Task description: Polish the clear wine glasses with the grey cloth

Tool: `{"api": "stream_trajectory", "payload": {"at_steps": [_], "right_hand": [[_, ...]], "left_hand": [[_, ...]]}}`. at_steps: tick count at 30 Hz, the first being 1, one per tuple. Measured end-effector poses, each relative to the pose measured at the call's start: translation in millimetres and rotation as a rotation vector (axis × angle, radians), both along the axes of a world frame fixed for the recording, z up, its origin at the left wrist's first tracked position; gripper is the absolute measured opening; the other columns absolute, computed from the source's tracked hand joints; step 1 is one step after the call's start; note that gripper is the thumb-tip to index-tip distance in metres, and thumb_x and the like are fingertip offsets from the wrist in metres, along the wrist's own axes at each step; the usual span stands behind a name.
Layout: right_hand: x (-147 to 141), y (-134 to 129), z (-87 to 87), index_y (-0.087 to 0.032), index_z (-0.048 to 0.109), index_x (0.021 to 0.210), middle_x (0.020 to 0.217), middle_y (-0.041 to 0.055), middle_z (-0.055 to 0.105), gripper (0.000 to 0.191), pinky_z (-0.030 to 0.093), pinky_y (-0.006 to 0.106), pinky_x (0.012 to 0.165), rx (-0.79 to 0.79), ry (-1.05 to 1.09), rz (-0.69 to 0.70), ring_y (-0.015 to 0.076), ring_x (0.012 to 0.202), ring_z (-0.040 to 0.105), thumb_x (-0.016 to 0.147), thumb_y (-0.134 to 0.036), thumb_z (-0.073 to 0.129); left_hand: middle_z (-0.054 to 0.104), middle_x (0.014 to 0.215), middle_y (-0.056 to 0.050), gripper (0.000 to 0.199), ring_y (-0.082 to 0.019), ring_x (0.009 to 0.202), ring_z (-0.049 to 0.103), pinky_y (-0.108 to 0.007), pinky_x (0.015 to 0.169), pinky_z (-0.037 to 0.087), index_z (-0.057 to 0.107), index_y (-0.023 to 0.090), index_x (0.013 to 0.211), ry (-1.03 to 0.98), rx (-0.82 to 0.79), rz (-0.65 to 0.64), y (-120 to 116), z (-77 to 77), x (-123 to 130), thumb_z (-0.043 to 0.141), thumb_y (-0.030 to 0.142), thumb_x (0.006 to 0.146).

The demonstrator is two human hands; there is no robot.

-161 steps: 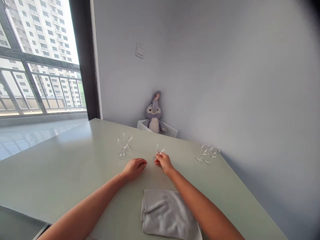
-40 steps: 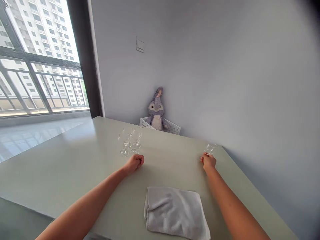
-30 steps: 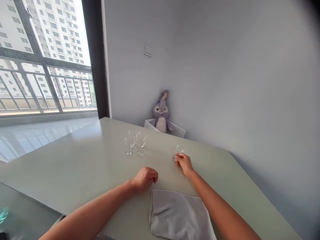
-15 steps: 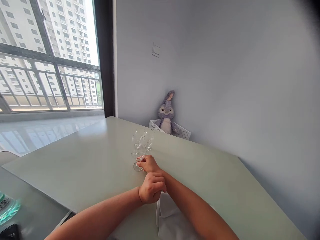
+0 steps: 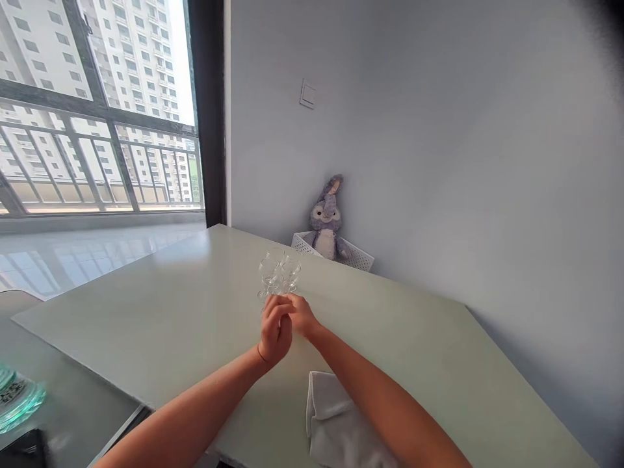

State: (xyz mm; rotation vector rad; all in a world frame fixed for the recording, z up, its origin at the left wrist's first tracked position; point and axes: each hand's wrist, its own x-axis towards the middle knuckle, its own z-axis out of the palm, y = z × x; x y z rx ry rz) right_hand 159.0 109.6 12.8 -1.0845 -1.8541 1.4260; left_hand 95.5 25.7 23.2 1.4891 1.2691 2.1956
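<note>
Several clear stemmed glasses [image 5: 291, 267] stand close together on the pale table [image 5: 209, 312], just beyond my hands. My right hand [image 5: 302, 316] reaches in from the right and is closed at the stem of the nearest glass [image 5: 273, 281]. Its fingertips are hidden behind my left hand [image 5: 275, 330]. That hand is curled, with its knuckles up, and overlaps the right hand and the lower part of the same glass. Whatever lies within its fingers is hidden. Beneath my right forearm a folded grey cloth [image 5: 331, 409] lies on the table.
A plush rabbit [image 5: 326, 224] sits in a white perforated basket [image 5: 359, 259] against the wall behind the table. At lower left, a dark lower surface holds a greenish glass object [image 5: 22, 400] and a black phone-like object [image 5: 24, 450]. A large window is at left.
My left hand has moved forward and left, from above the cloth to the nearest glass, now covering its base. More of the cloth shows. My right hand stays at the glass.
</note>
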Motion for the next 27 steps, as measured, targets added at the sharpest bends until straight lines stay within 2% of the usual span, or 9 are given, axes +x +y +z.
{"api": "stream_trajectory", "payload": {"at_steps": [1, 3, 4, 6, 10, 13, 15, 21, 27], "right_hand": [[11.3, -2.3, 3.7, -0.019, 0.061, 0.086, 0.061, -0.0032, 0.059, 0.024, 0.036, 0.020, 0.041, -0.006, -0.010, -0.007, 0.0089, 0.046, 0.046, 0.062, -0.020, 0.058], [38.8, -7.8, 10.8, -0.018, 0.060, 0.089, 0.065, -0.0017, 0.060, 0.026, 0.035, 0.019, 0.039, -0.016, -0.024, -0.025, 0.0084, 0.047, 0.047, 0.064, -0.023, 0.055], [54.3, -11.0, 14.1, -0.017, 0.060, 0.089, 0.066, -0.0009, 0.061, 0.025, 0.035, 0.019, 0.039, -0.016, -0.027, -0.038, 0.0081, 0.047, 0.047, 0.065, -0.024, 0.053], [87.3, -18.5, 19.3, -0.017, 0.061, 0.085, 0.067, 0.0001, 0.062, 0.022, 0.035, 0.018, 0.040, -0.004, -0.026, -0.066, 0.0077, 0.047, 0.046, 0.066, -0.026, 0.051], [149.4, -36.1, 22.3, -0.017, 0.063, 0.079, 0.066, 0.0017, 0.062, 0.020, 0.035, 0.020, 0.042, 0.021, -0.038, -0.160, 0.0087, 0.048, 0.046, 0.068, -0.029, 0.051], [183.8, -48.5, 18.3, -0.017, 0.064, 0.080, 0.067, 0.0029, 0.062, 0.021, 0.036, 0.021, 0.043, 0.047, -0.035, -0.202, 0.0098, 0.050, 0.047, 0.070, -0.031, 0.052], [199.4, -54.0, 13.6, -0.018, 0.064, 0.081, 0.068, 0.0033, 0.062, 0.022, 0.035, 0.021, 0.043, 0.043, -0.017, -0.229, 0.0105, 0.051, 0.048, 0.070, -0.034, 0.053], [223.3, -52.3, -3.1, -0.018, 0.064, 0.080, 0.065, 0.0032, 0.060, 0.025, 0.037, 0.022, 0.043, 0.031, 0.087, -0.336, 0.0100, 0.048, 0.045, 0.070, -0.039, 0.056], [228.4, -55.7, -9.6, -0.018, 0.065, 0.081, 0.066, 0.0027, 0.059, 0.028, 0.038, 0.023, 0.045, -0.013, 0.061, -0.285, 0.0110, 0.049, 0.046, 0.070, -0.043, 0.057]], "left_hand": [[0.051, 0.081, -0.006, 0.009, -0.020, 0.081, 0.048, -0.036, 0.082, 0.038, 0.055, 0.021, 0.079, -0.040, 0.026, 0.134, 1.8, 4.0, -3.5, 0.050, 0.028, 0.077], [0.047, 0.101, -0.008, 0.025, -0.021, 0.099, 0.045, -0.037, 0.089, 0.035, 0.049, 0.022, 0.098, -0.061, 0.048, 0.371, 6.2, 10.9, -9.7, 0.055, 0.028, 0.075], [0.044, 0.108, -0.008, 0.034, -0.022, 0.104, 0.043, -0.038, 0.092, 0.033, 0.044, 0.022, 0.105, -0.052, 0.031, 0.450, 8.8, 13.0, -12.3, 0.057, 0.029, 0.074], [0.040, 0.115, -0.009, 0.053, -0.023, 0.109, 0.041, -0.037, 0.094, 0.032, 0.038, 0.022, 0.115, -0.033, -0.053, 0.519, 14.9, 13.3, -16.7, 0.062, 0.033, 0.070], [0.036, 0.124, -0.012, 0.081, -0.027, 0.116, 0.036, -0.041, 0.099, 0.028, 0.026, 0.023, 0.129, -0.053, -0.294, 0.485, 27.7, -0.7, -22.8, 0.069, 0.041, 0.063], [0.032, 0.130, -0.012, 0.086, -0.027, 0.122, 0.031, -0.043, 0.101, 0.026, 0.020, 0.025, 0.133, -0.100, -0.443, 0.396, 33.8, -14.0, -24.9, 0.068, 0.042, 0.064], [0.029, 0.134, -0.011, 0.087, -0.026, 0.125, 0.029, -0.041, 0.102, 0.025, 0.017, 0.028, 0.134, -0.112, -0.478, 0.339, 36.2, -19.6, -25.2, 0.068, 0.040, 0.064], [0.028, 0.134, -0.014, 0.091, -0.029, 0.125, 0.030, -0.043, 0.102, 0.025, 0.015, 0.023, 0.136, -0.064, -0.542, 0.344, 41.3, -26.4, -26.8, 0.068, 0.038, 0.064], [0.032, 0.131, -0.012, 0.090, -0.029, 0.123, 0.033, -0.043, 0.102, 0.026, 0.020, 0.025, 0.135, -0.105, -0.531, 0.323, 48.8, -36.3, -33.7, 0.071, 0.034, 0.060]]}}
